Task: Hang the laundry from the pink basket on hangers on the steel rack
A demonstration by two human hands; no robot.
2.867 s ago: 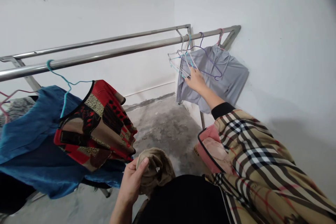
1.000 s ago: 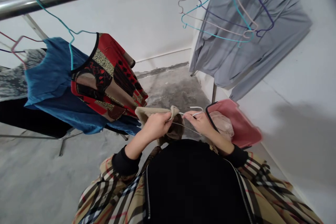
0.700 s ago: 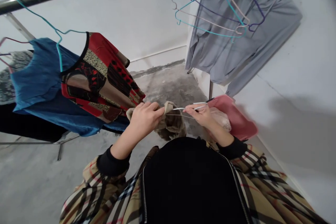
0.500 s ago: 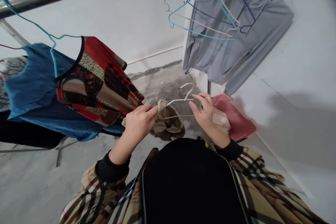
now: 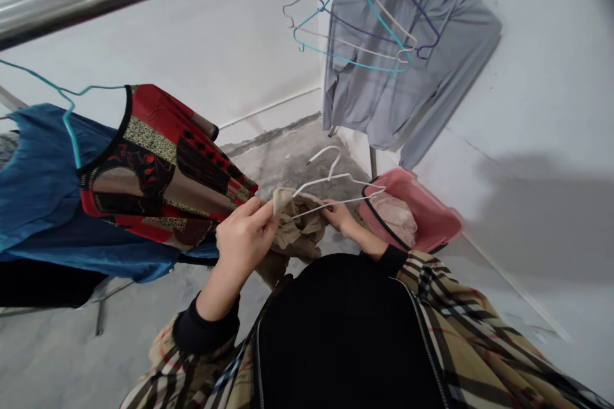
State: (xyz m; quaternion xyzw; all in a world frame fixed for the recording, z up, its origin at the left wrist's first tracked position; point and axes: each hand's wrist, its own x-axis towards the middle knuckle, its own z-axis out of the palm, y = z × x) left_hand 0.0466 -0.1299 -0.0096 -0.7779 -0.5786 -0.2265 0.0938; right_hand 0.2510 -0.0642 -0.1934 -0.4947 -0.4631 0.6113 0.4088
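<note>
Beige garment (image 5: 297,233), soft and crumpled, sags bunched between both hands, close before the chest. Left hand (image 5: 242,239) pinched shut on its upper edge; right hand (image 5: 339,216) closed on the lower wire of a thin white hanger (image 5: 345,175), long axis left to right, hook pointing far. Just right, pink plastic basket (image 5: 434,220); farther, grey shirt (image 5: 384,102) behind coloured hangers (image 5: 352,45).

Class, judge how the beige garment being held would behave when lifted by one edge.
Probably floppy: the beige garment bunches and sags between left hand and right hand. Likely light: a fingertip pinch holds its edge up.
</note>
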